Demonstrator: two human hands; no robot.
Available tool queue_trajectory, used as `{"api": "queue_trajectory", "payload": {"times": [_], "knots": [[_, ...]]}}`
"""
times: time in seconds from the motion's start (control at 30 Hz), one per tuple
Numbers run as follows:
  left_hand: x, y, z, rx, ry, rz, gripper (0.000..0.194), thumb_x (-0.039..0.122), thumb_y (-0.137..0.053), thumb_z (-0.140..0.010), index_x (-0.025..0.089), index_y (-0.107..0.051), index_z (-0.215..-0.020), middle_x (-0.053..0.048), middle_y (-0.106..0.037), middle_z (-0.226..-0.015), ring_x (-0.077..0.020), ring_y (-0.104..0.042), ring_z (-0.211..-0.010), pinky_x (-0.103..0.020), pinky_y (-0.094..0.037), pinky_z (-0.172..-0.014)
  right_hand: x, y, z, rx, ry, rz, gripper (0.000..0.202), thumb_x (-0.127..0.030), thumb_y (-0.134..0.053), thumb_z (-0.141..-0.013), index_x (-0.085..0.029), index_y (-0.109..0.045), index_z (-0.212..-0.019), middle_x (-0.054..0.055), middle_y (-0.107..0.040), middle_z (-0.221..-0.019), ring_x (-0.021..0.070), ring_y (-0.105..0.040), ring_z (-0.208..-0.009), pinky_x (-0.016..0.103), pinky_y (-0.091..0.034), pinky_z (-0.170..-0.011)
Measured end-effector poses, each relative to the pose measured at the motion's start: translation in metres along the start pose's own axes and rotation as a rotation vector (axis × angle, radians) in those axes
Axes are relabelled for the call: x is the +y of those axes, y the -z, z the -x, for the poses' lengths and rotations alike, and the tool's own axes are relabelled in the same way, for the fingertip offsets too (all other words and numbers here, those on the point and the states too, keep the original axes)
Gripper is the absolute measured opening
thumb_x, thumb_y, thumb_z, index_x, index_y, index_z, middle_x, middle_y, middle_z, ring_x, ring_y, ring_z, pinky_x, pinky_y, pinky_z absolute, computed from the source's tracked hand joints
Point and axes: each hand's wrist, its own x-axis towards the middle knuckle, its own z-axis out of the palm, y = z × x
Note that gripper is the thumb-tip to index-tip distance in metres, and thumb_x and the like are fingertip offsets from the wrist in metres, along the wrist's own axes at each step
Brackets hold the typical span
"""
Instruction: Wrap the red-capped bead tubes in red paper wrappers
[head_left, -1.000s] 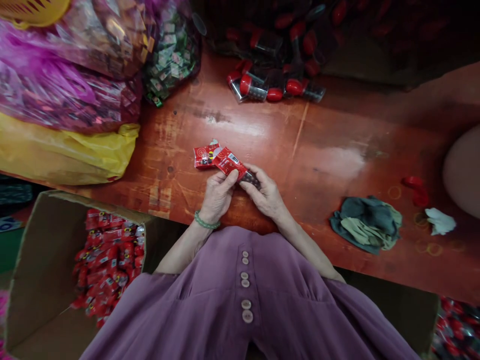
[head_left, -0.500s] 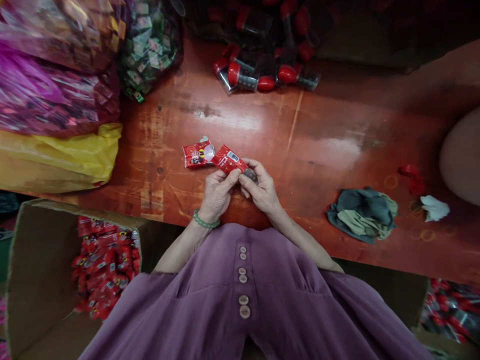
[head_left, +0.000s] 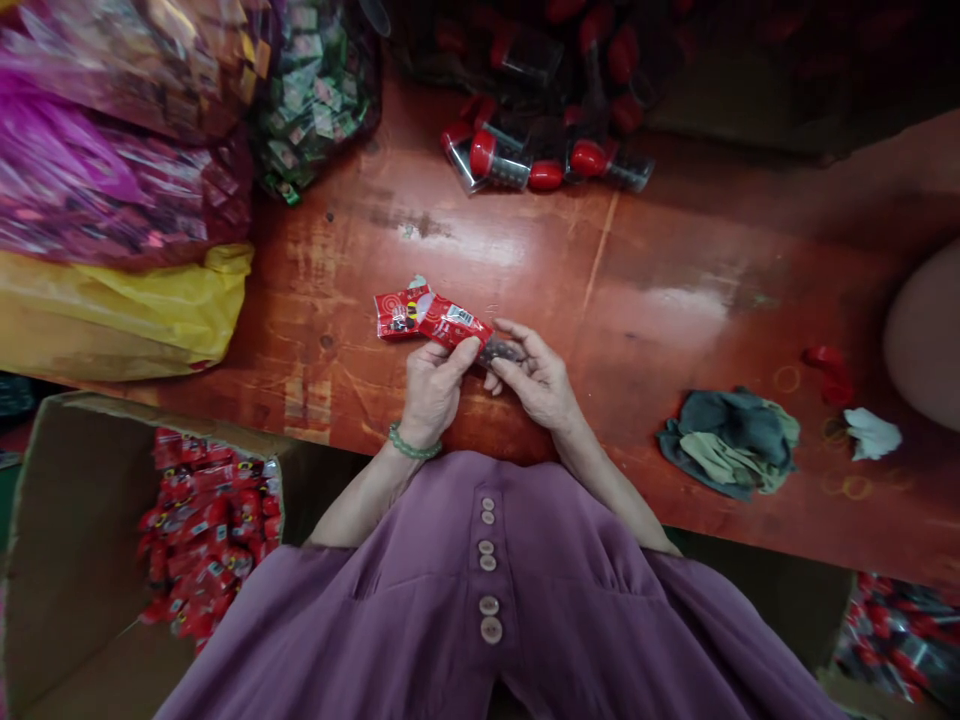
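Red packet (head_left: 452, 323): pinched at its near end by the left hand (head_left: 433, 392) fingers, over the table (head_left: 660, 290).
Right hand (head_left: 538, 380): fingers gripping the dark end.
Second packet (head_left: 399, 310): just beyond, lying loose.
Progress: carton (head_left: 67, 540) part-filled; judged midway.

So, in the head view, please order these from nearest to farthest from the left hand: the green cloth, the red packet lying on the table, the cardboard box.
From the left hand:
1. Red packet on the table, just beyond the hand, slightly left.
2. Cardboard box, lower left, beside the table.
3. Green cloth, far right, past the right hand.
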Motion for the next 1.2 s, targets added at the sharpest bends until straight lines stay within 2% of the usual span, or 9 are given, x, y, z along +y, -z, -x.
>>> {"api": "queue_trajectory", "payload": {"times": [0.17, 0.33, 0.53, 0.7, 0.8, 0.87, 0.97, 1.07, 1.2], "knots": [[0.005, 0.002, 0.001, -0.069, -0.019, -0.052, 0.023, 0.040, -0.087, -0.068, 0.021, -0.077, -0.076, -0.001, -0.074, -0.078, -0.0121, -0.067, -0.073, -0.027, -0.054, -0.079, -0.002, 0.000, -0.001, -0.018, 0.010, -0.033, 0.049, -0.047, -0.067, -0.090, -0.024, -0.052, -0.131, -0.004, -0.067, -0.079, 0.0088, -0.065, -0.062, 0.022, -0.057, -0.058], [0.010, 0.001, 0.000, 0.009, -0.053, 0.055, 0.031, 0.042, -0.088, -0.066, 0.021, -0.077, -0.085, -0.003, -0.075, -0.089, -0.0146, -0.069, -0.077, -0.029, -0.055, -0.076, -0.001, -0.008, 0.000, -0.066, -0.019, -0.044, 0.051, -0.047, -0.068, -0.088, -0.023, -0.051, -0.129, -0.003, -0.068, -0.080, 0.0089, -0.066, -0.063, 0.023, -0.058, -0.061], [0.005, -0.002, 0.000, -0.084, -0.006, -0.003, 0.028, 0.039, -0.087, -0.067, 0.018, -0.075, -0.082, -0.006, -0.076, -0.096, -0.0170, -0.070, -0.080, -0.030, -0.055, -0.074, -0.004, -0.008, 0.004, -0.031, 0.012, 0.045, 0.045, -0.042, -0.067, -0.090, -0.026, -0.051, -0.129, 0.003, -0.071, -0.106, 0.0088, -0.065, -0.066, 0.024, -0.058, -0.061], [0.003, 0.001, 0.003, -0.043, 0.061, 0.086, 0.036, 0.048, -0.087, -0.066, 0.019, -0.075, -0.084, -0.006, -0.076, -0.087, -0.0193, -0.070, -0.082, -0.032, -0.055, -0.076, -0.003, -0.009, 0.002, -0.006, 0.023, 0.016, 0.046, -0.045, -0.068, -0.089, -0.026, -0.053, -0.127, 0.006, -0.070, -0.117, 0.0069, -0.064, -0.061, 0.022, -0.058, -0.057], [0.002, 0.003, 0.006, -0.010, 0.024, 0.131, 0.039, 0.053, -0.086, -0.066, 0.020, -0.075, -0.084, -0.005, -0.076, -0.087, -0.0177, -0.069, -0.081, -0.032, -0.055, -0.075, 0.001, -0.011, 0.001, -0.011, 0.049, 0.000, 0.041, -0.045, -0.066, -0.090, -0.025, -0.055, -0.124, 0.001, -0.072, -0.096, 0.0086, -0.067, -0.065, 0.022, -0.060, -0.062], [0.000, 0.002, 0.008, -0.015, 0.022, 0.130, 0.038, 0.053, -0.085, -0.067, 0.020, -0.074, -0.082, -0.003, -0.074, -0.081, -0.0139, -0.065, -0.069, -0.029, -0.053, -0.068, 0.003, -0.013, 0.000, -0.004, 0.057, -0.013, 0.041, -0.045, -0.066, -0.090, -0.025, -0.054, -0.124, -0.002, -0.071, -0.086, 0.0094, -0.069, -0.066, 0.023, -0.062, -0.064], [-0.006, -0.001, 0.011, -0.022, 0.062, 0.131, 0.039, 0.052, -0.086, -0.067, 0.018, -0.068, -0.067, 0.003, -0.061, -0.058, -0.0067, -0.049, -0.049, -0.024, -0.045, -0.054, 0.005, -0.016, 0.000, 0.028, 0.058, -0.013, 0.047, -0.049, -0.068, -0.088, -0.026, -0.052, -0.125, 0.001, -0.073, -0.099, 0.0105, -0.072, -0.069, 0.026, -0.064, -0.068], [-0.008, -0.002, 0.013, -0.009, 0.091, 0.137, 0.043, 0.051, -0.087, -0.065, 0.016, -0.063, -0.059, 0.005, -0.052, -0.049, -0.0044, -0.042, -0.044, -0.021, -0.038, -0.047, 0.005, -0.017, 0.001, 0.024, 0.053, 0.000, 0.049, -0.050, -0.070, -0.086, -0.025, -0.053, -0.124, 0.003, -0.074, -0.106, 0.0111, -0.072, -0.071, 0.027, -0.065, -0.071], [-0.005, -0.001, 0.017, 0.001, 0.107, 0.100, 0.040, 0.050, -0.089, -0.060, 0.016, -0.070, -0.064, 0.002, -0.062, -0.055, -0.0056, -0.048, -0.046, -0.020, -0.040, -0.047, 0.006, -0.017, 0.002, 0.002, 0.042, -0.013, 0.044, -0.048, -0.074, -0.083, -0.024, -0.057, -0.115, -0.001, -0.075, -0.096, 0.0096, -0.070, -0.063, 0.025, -0.063, -0.064]]}}
